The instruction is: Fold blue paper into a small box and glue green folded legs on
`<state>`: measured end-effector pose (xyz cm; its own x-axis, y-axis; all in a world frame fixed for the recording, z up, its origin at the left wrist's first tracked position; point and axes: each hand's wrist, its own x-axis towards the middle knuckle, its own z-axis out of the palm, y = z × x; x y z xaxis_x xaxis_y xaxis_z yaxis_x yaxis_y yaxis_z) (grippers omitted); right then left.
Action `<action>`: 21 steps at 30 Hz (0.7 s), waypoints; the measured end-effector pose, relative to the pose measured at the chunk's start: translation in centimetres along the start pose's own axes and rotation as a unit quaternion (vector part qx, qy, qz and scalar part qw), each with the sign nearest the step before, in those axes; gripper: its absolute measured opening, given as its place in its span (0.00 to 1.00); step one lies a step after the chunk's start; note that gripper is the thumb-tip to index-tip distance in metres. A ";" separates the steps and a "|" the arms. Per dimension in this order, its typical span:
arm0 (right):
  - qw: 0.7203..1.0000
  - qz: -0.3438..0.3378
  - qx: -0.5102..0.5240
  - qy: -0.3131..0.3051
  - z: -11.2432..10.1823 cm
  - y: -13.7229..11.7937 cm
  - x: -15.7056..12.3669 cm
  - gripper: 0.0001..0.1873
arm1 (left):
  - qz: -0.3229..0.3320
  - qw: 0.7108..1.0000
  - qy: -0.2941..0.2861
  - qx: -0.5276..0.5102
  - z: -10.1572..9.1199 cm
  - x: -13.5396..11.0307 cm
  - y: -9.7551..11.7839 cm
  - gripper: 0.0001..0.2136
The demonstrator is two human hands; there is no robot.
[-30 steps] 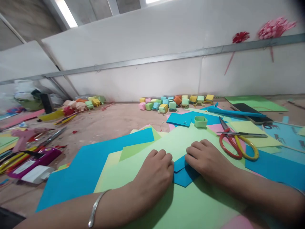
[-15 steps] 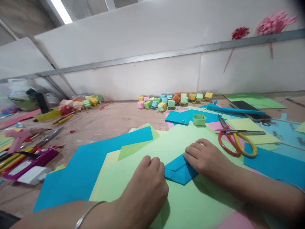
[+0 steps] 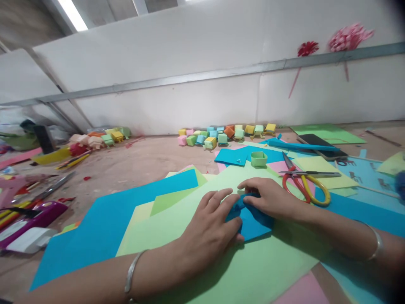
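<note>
A small folded blue paper (image 3: 253, 221) lies on a large light green sheet (image 3: 221, 270) in front of me. My left hand (image 3: 210, 230) rests on the paper's left edge with its fingers stretched out flat. My right hand (image 3: 268, 198) covers the paper's upper right part, its fingers curled and pressing on a fold. Both wrists wear a silver bangle.
Red and yellow scissors (image 3: 305, 185) lie just right of my hands. A small green paper box (image 3: 258, 159) and a row of coloured paper cubes (image 3: 224, 134) sit farther back. A phone (image 3: 321, 143), blue sheets (image 3: 104, 228) and tools at the left (image 3: 31, 215) surround the work area.
My left hand has opened from a fist and moved up onto the blue paper. My right hand has shifted up over the paper's top. The view has swung slightly right.
</note>
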<state>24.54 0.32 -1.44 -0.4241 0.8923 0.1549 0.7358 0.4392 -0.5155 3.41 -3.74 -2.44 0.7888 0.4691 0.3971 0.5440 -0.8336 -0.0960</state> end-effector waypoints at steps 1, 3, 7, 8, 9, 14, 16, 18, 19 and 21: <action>1.000 0.011 -0.006 0.002 0.1 0.2 0.1 0.16 | 0.001 1.000 -0.006 -0.005 -0.2 0.0 0.1 0.15; 1.000 0.004 -0.024 0.005 0.3 0.5 0.2 0.16 | 0.000 1.000 -0.015 -0.015 -0.6 0.0 0.5 0.22; 0.993 -0.069 -0.035 0.088 -0.2 0.5 -0.2 0.12 | -0.046 0.998 -0.019 -0.047 -1.4 0.3 1.4 0.15; 0.988 -0.098 -0.037 0.110 -0.6 0.3 -0.4 0.11 | -0.053 0.997 -0.017 -0.050 -1.4 0.3 1.5 0.12; 0.984 -0.130 -0.038 0.111 -1.1 -0.1 -0.7 0.10 | -0.055 0.997 -0.018 -0.047 -1.4 0.3 1.6 0.11; 0.972 -0.198 -0.070 -0.109 -2.5 -2.4 -2.0 0.07 | -0.043 0.997 -0.051 -0.042 -0.2 0.2 0.8 0.15; 0.967 -0.159 -0.133 -0.151 -2.3 -2.7 -2.1 0.04 | -0.049 0.996 -0.058 -0.049 0.3 0.2 0.3 0.15; 0.966 -0.091 -0.175 -0.165 -1.9 -2.7 -1.9 0.04 | -0.066 0.994 -0.057 -0.065 0.7 0.3 -0.1 0.12; 0.968 -0.051 -0.178 -0.167 -1.7 -2.6 -1.8 0.06 | -0.079 0.992 -0.058 -0.079 0.8 0.4 -0.3 0.11; 0.971 0.019 -0.168 -0.168 -1.6 -2.3 -1.5 0.05 | -0.111 0.985 -0.066 -0.113 0.9 0.7 -0.6 0.10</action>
<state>24.35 -1.87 0.80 -0.5007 0.8486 -0.1709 0.8607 0.4670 -0.2029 3.88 -2.65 -2.96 0.6953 0.6693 0.2619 0.6423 -0.7422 0.1915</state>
